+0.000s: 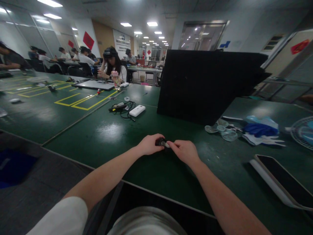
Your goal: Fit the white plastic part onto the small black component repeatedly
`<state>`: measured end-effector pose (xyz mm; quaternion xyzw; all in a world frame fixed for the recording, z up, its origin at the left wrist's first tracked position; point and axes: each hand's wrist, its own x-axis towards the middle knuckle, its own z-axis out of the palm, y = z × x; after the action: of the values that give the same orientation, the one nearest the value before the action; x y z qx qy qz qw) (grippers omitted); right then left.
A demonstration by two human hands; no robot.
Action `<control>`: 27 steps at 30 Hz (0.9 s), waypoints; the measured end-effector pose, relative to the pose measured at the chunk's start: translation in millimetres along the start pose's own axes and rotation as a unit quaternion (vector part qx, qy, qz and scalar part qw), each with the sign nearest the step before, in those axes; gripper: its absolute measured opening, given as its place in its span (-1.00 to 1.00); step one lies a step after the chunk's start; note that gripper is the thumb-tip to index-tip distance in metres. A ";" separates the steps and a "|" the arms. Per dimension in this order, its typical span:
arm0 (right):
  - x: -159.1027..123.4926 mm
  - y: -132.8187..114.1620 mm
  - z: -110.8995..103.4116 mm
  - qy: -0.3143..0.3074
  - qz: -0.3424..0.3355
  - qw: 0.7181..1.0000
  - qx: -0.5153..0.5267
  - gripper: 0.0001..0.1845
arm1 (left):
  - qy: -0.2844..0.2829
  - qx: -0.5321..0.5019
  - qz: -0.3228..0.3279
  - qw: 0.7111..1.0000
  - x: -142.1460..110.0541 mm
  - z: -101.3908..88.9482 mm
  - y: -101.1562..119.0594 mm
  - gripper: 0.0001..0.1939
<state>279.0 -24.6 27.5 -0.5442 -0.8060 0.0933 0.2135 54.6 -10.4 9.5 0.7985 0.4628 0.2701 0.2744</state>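
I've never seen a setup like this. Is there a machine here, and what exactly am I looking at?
No machine is doing the handling: these are a person's own bare hands. The single picture comes from a camera worn on their head, looking forward and down.

The left hand holds a small dark part. The right hand pinches a small pale piece right beside it; both are too small to identify.

On the green table, a large black panel stands ahead. To the right lie clear rounded pieces, a blue glove and a phone.
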 end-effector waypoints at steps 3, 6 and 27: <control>-0.1 -0.6 -3.4 -0.026 0.020 0.999 0.024 -0.29 | -0.002 0.000 -0.003 1.000 -0.3 -0.1 0.8 -0.52; -1.1 1.0 -11.9 -0.003 0.016 0.998 0.054 -0.32 | -0.005 -0.003 -0.009 1.000 -0.3 0.1 1.4 -0.50; -1.7 6.7 -15.0 0.009 -0.125 0.992 -0.015 -0.60 | -0.014 0.015 0.010 1.000 0.7 0.1 -2.3 -0.50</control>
<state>291.8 -24.7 37.9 -0.4431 -0.8670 0.0490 0.2227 53.6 -8.8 8.0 0.8107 0.4551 0.2543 0.2665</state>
